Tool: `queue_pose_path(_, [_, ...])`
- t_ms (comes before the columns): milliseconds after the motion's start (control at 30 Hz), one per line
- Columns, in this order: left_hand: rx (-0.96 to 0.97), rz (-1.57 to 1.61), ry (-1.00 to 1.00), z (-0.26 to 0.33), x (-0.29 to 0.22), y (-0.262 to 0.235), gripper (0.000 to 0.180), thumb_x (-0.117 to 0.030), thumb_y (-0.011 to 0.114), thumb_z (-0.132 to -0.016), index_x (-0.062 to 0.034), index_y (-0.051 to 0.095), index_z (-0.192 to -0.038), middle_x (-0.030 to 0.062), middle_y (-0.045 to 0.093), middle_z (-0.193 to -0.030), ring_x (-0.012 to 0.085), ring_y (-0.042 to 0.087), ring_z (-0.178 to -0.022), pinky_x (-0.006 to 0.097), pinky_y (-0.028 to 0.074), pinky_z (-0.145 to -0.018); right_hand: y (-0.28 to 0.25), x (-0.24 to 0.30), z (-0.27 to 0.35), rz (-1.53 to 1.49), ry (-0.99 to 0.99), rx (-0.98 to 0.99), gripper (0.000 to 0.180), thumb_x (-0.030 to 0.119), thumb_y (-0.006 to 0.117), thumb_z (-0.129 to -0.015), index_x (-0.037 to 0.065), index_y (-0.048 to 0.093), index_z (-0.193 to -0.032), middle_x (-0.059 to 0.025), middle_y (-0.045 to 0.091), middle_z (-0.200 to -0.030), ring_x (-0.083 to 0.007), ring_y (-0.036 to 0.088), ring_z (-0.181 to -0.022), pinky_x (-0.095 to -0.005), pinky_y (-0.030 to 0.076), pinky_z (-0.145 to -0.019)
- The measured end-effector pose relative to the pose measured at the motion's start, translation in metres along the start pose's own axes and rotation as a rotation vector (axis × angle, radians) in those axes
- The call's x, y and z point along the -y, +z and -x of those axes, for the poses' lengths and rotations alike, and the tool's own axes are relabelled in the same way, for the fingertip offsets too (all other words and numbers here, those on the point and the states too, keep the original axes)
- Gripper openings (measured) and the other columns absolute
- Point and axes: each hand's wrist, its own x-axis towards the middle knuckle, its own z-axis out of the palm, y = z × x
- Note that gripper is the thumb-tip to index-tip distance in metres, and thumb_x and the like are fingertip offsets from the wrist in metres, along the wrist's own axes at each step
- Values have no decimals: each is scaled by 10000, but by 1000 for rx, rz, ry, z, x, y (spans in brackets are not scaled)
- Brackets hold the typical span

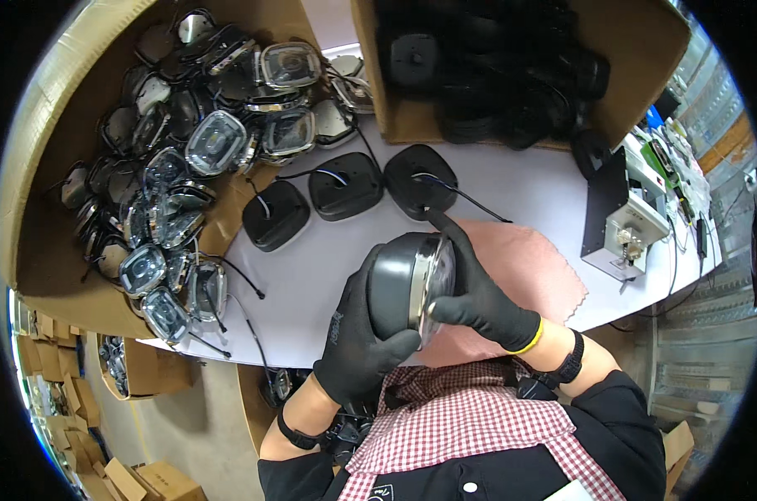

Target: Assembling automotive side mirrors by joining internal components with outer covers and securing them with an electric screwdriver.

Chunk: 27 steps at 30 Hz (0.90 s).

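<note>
Between my two gloved hands I hold a lamp [399, 280] with a rounded black housing, a chrome rim and a clear lens turned to the right. My left hand [357, 330] wraps the housing from the left and below. On the lens and rim side, my right hand [483, 292] grips with thumb and fingers. Just beyond lie three black housings with cables: one at the left [276, 216], one in the middle [345, 185] and one at the right [421, 181]. A pink cloth [533, 271] lies under and beside my right hand.
At the left a large cardboard box [40, 267] holds many clear lenses in chrome frames, some spilling over its edge with cables. Another cardboard box [645, 50] with black housings stands at the back. A small bench machine [616, 221] sits on the white table [353, 246] at the right.
</note>
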Motion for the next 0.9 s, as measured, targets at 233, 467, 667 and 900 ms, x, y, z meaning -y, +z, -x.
queue_pose_path(233, [114, 459, -17, -11, 1, 42, 962, -459, 667, -838, -13, 155, -1519, 178, 333, -1472, 261, 379, -1345, 403, 343, -1091, -14, -3, 29, -79, -79, -128, 1184, 204, 862, -679, 98, 62, -1545, -142, 313, -1463, -255, 336, -1353, -398, 300, -1129])
queue_pose_path(467, [-4, 457, 2, -9, 11, 75, 1051, -544, 656, -832, -82, 31, -1539, 211, 370, -1442, 314, 438, -1312, 430, 436, -1048, -22, 1, 42, 232, -245, -122, 1161, 222, 868, -692, 83, 89, -1541, -157, 312, -1477, -265, 350, -1350, -409, 316, -1114])
queue_pose_path(667, [81, 563, 6, -12, 0, 75, 966, -287, 667, -822, -73, 62, -1544, 174, 287, -1512, 286, 377, -1361, 408, 357, -1107, -15, -1, 45, 6, -198, -163, 1110, 245, 844, -727, 78, 106, -1539, -152, 308, -1487, -268, 341, -1359, -409, 309, -1116])
queue_pose_path(900, [32, 649, -12, -9, 0, 82, 1035, -265, 705, -783, -104, 26, -1547, 162, 333, -1481, 275, 414, -1331, 412, 391, -1081, -18, -8, 46, 164, -294, -173, 899, 310, 677, -883, 49, 115, -1534, -169, 255, -1527, -282, 290, -1401, -403, 240, -1153])
